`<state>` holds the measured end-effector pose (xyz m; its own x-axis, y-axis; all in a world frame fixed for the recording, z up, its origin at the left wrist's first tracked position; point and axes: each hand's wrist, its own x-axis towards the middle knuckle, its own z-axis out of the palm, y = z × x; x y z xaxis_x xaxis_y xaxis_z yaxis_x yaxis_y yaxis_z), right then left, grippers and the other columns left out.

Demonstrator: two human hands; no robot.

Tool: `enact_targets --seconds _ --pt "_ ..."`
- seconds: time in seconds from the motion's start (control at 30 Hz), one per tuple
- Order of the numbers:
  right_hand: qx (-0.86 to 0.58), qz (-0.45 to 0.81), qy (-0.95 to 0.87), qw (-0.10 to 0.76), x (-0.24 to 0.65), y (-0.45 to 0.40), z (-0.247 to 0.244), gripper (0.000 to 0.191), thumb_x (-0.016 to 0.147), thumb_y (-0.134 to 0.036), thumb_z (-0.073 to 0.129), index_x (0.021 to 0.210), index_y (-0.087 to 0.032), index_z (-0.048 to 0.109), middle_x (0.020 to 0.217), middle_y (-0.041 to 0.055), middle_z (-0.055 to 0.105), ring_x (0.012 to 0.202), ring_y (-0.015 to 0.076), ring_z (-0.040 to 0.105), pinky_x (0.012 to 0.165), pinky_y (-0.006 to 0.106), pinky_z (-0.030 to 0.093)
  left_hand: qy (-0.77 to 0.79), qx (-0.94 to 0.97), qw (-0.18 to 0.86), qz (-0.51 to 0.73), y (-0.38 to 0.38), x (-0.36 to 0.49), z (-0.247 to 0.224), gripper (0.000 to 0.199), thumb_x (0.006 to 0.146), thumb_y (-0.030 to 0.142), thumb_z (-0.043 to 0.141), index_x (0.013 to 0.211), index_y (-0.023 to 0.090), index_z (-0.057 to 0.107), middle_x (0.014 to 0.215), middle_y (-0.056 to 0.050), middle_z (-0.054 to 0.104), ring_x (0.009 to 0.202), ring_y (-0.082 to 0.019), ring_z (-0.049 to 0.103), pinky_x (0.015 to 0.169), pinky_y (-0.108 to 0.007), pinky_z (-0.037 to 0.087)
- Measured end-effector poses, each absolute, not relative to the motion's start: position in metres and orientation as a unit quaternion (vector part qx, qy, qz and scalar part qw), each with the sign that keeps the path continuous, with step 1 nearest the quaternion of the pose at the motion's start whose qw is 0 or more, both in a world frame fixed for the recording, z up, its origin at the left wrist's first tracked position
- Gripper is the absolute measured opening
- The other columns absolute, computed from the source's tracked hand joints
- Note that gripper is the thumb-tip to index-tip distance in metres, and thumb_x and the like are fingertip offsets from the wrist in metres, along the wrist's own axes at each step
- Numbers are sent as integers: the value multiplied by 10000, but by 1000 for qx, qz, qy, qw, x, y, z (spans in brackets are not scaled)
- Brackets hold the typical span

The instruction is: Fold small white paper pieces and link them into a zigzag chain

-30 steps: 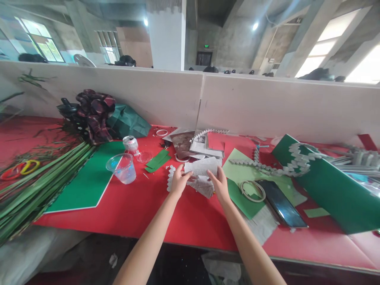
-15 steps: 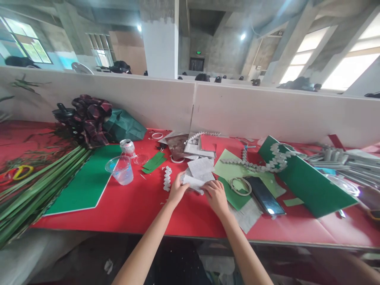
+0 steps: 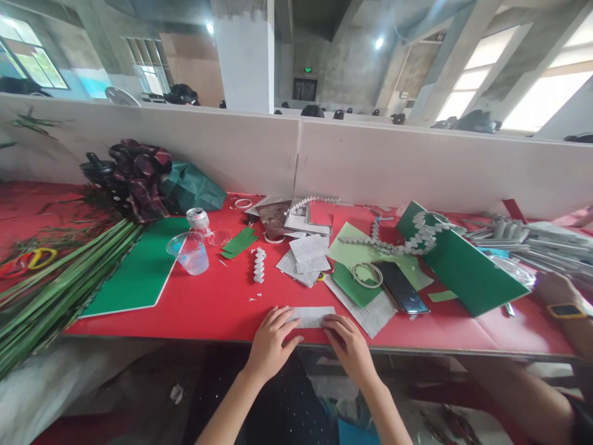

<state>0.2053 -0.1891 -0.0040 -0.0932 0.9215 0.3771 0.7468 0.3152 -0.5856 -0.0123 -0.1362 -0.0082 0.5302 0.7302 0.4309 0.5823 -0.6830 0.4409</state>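
Note:
A strip of white paper [image 3: 311,317] with faint print lies flat near the table's front edge. My left hand [image 3: 273,346] rests its fingertips on the strip's left end, thumb apart below it. At the right end, my right hand [image 3: 349,346] lays its fingers on the paper, with the thumb beneath them. Neither hand is closed around the strip. Beyond them lie loose paper sheets [image 3: 309,252], with part of the scissors' handle [image 3: 321,276] showing under their edge. A folded zigzag paper chain [image 3: 259,266] lies to the left.
A plastic cup [image 3: 194,256] and a can [image 3: 198,219] stand left, beside a green board [image 3: 134,272] and long leaves [image 3: 60,290]. At right are a phone [image 3: 402,287], a tape roll [image 3: 367,275], an upright green board [image 3: 467,266] and another person's hand [image 3: 558,293].
Both hands have come back toward the table's front edge with a paper strip, leaving the loose sheets behind. The scissors' handle now shows there. Another person's arm has appeared at the right.

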Motion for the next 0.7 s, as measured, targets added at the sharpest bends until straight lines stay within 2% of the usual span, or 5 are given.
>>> enact_targets --seconds 0.17,0.37,0.53,0.7 --pt "-583 93 -733 338 205 -198 -8 211 901 -260 510 1092 -248 600 1102 64 607 1053 227 549 912 384 452 376 860 138 316 -137 -14 -10 133 838 297 596 938 225 647 1233 -45 610 1211 -230 506 1076 -482 369" --pt "-596 43 -732 328 209 -205 -14 241 871 -308 563 1103 -250 593 1081 76 600 1029 253 549 878 412 464 356 859 158 332 -135 -18 -12 84 796 287 654 822 215 621 1147 -35 651 1177 -219 528 1070 -482 367" --pt "-585 49 -735 339 208 -206 -14 97 880 -288 554 947 -234 599 1039 68 610 1013 244 548 876 410 450 352 853 169 348 -134 -17 -13 109 772 256 683 866 226 637 1000 -18 692 1056 -203 582 1058 -489 369" --pt "-580 63 -738 338 209 -206 -10 98 881 -259 551 959 -235 606 980 55 627 971 229 565 850 383 453 344 853 160 359 -134 -15 -14 109 759 253 696 865 237 672 965 -18 701 995 -204 596 1036 -504 383"
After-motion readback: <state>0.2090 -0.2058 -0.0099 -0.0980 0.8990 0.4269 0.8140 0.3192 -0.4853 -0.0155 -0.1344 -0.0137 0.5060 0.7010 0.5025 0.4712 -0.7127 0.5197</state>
